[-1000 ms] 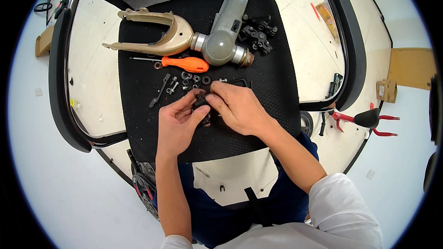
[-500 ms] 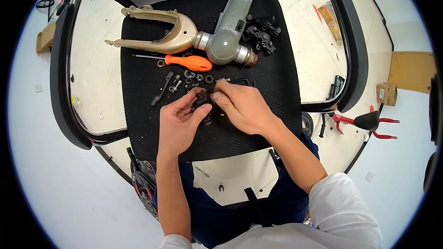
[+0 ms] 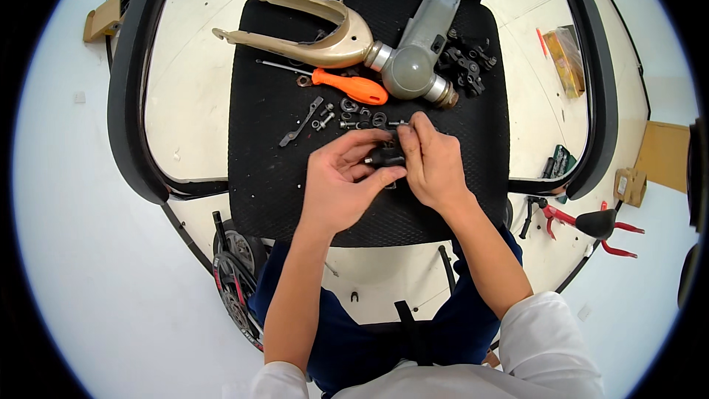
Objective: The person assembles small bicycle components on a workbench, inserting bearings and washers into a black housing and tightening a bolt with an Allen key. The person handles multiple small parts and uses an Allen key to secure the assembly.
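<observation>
Between my hands, above the front half of a black chair seat (image 3: 336, 225), is a small black part (image 3: 387, 157) with a short metal end pointing left. My left hand (image 3: 341, 181) grips it between thumb and fingers. The closed fingers of my right hand (image 3: 436, 166) meet its right end; what they pinch is hidden. Just beyond lie washers and rings (image 3: 349, 106), bolts (image 3: 323, 120) and a flat dark bar (image 3: 300, 123). Farther back is an orange-handled screwdriver (image 3: 351, 87).
A beige fork (image 3: 347, 37) joined to a grey tube (image 3: 432, 18) lies across the back of the seat, with black clamp-like parts (image 3: 467, 66) to its right. Armrests (image 3: 133, 103) flank the seat. A red frame-like part (image 3: 559, 216) is on the floor at right.
The black part has turned from roughly upright to lying sideways in my left hand. My right fingers have shifted to its right end. The whole view has shifted, moving the seat rightward.
</observation>
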The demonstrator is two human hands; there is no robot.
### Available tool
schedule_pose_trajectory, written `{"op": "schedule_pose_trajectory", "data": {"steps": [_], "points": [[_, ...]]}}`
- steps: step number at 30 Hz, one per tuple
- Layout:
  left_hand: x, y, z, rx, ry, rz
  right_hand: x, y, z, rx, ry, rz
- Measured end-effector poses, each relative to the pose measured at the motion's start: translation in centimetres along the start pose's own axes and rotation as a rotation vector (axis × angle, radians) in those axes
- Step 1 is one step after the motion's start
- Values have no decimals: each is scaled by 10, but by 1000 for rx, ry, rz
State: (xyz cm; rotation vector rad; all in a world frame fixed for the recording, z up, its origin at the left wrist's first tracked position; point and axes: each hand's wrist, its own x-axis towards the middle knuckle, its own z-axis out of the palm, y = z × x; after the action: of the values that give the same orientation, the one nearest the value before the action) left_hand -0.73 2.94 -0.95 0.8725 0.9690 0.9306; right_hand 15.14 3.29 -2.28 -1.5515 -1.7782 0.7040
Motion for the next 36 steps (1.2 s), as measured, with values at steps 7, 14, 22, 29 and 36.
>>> {"op": "schedule_pose_trajectory", "data": {"steps": [7, 14, 22, 29, 36], "points": [[0, 4, -10, -109, -24, -120, -6, -9, -26, 44, -236, -45], [0, 1, 0, 33, 48, 73, -11, -3, -8, 241, -230, 216], [2, 4, -3, 139, 35, 8, -6, 1, -21, 273, -190, 198], [1, 5, -5, 59, 41, -57, -12, 0, -5, 196, -160, 179], [5, 5, -9, -34, 45, -87, -8, -6, -11, 312, -119, 198]]}}
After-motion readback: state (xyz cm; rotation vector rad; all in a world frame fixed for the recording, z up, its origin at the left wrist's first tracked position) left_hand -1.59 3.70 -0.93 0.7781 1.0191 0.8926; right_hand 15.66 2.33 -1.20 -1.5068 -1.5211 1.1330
